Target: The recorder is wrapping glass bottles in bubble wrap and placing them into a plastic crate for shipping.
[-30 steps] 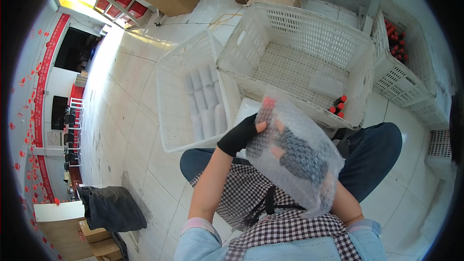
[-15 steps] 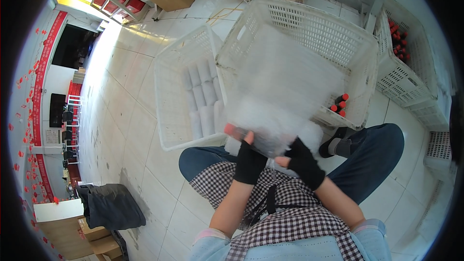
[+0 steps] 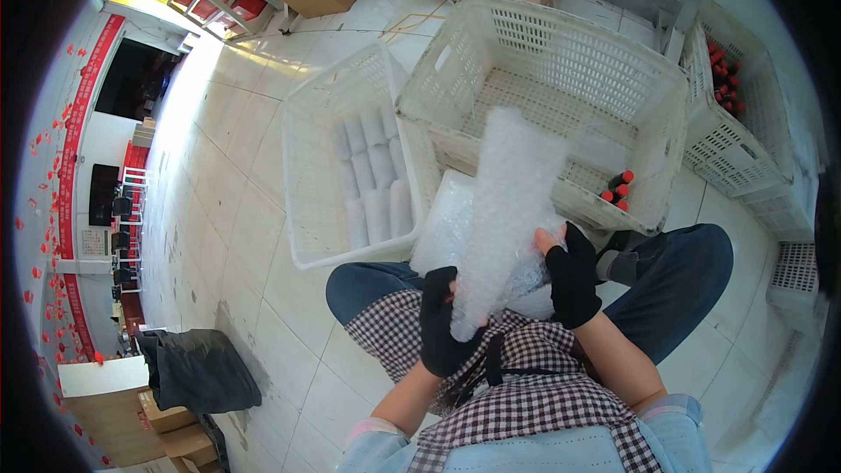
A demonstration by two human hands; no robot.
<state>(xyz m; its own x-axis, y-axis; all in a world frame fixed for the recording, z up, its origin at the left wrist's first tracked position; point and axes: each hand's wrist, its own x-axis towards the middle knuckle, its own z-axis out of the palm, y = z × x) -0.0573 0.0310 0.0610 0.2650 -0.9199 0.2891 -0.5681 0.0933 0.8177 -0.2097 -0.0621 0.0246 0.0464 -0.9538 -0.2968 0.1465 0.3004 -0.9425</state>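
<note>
"How is the bubble wrap [image 3: 515,188] looking?"

"It's showing cloudy white, forming a long, crinkly strip."

"And how is it lying?"

"It's slanting, its broader end pointing away from the body, its narrower end resting in the left hand [image 3: 445,320]. The right hand [image 3: 571,278] is touching its right side."
</note>
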